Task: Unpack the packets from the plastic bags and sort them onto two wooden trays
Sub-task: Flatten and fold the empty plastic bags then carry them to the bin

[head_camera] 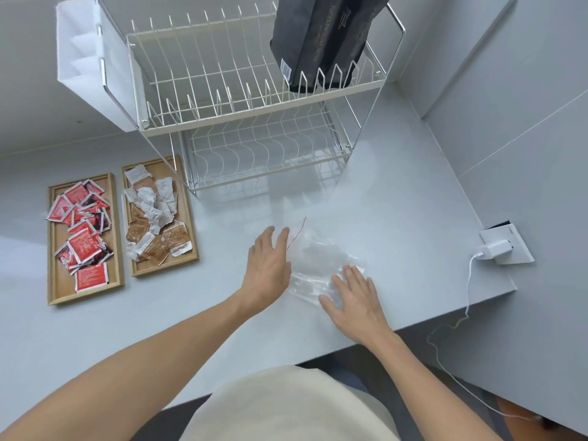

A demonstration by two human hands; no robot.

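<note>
both hands lie flat, fingers spread, holding nothing: right hand (356, 300) presses the crumpled clear plastic bags (318, 265), left hand (267, 265) beside; sorted packets fill two wooden trays (52, 249) far left

Crumpled clear plastic bags (321, 268) lie flat; red packets (83, 237) fill the left tray (52, 249), brown-white packets (156, 218) the right tray (191, 237).

Grey counter (381, 192) — trays (54, 281), rack (254, 173), bags (318, 262)
</note>
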